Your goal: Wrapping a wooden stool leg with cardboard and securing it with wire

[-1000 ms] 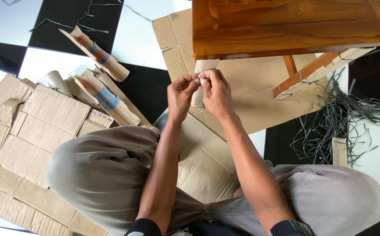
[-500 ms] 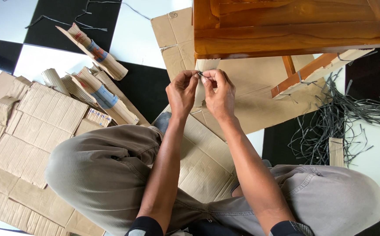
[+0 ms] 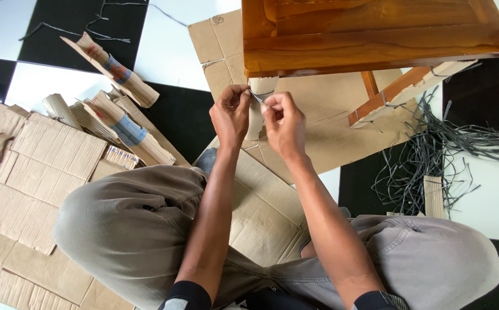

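Flat corrugated cardboard sheets [image 3: 43, 166] cover the checkered floor [image 3: 169, 51] at far left. Just right of them lie rolled cardboard pieces [image 3: 126, 129] with red and blue printed bands; another roll [image 3: 114, 69] lies farther up. At centre, the left hand [image 3: 230, 115] and right hand [image 3: 284, 123] meet in front of a cardboard-wrapped leg [image 3: 256, 115] under the wooden furniture piece [image 3: 370, 34]. A thin grey strap [image 3: 257, 96] crosses that leg; the fingers of both hands are pinched on it, one end each. A larger cardboard sheet [image 3: 324, 132] lies under the furniture. At right, a tangle of loose grey straps [image 3: 444, 155] spreads across the floor, around a small cardboard strip [image 3: 433, 195].
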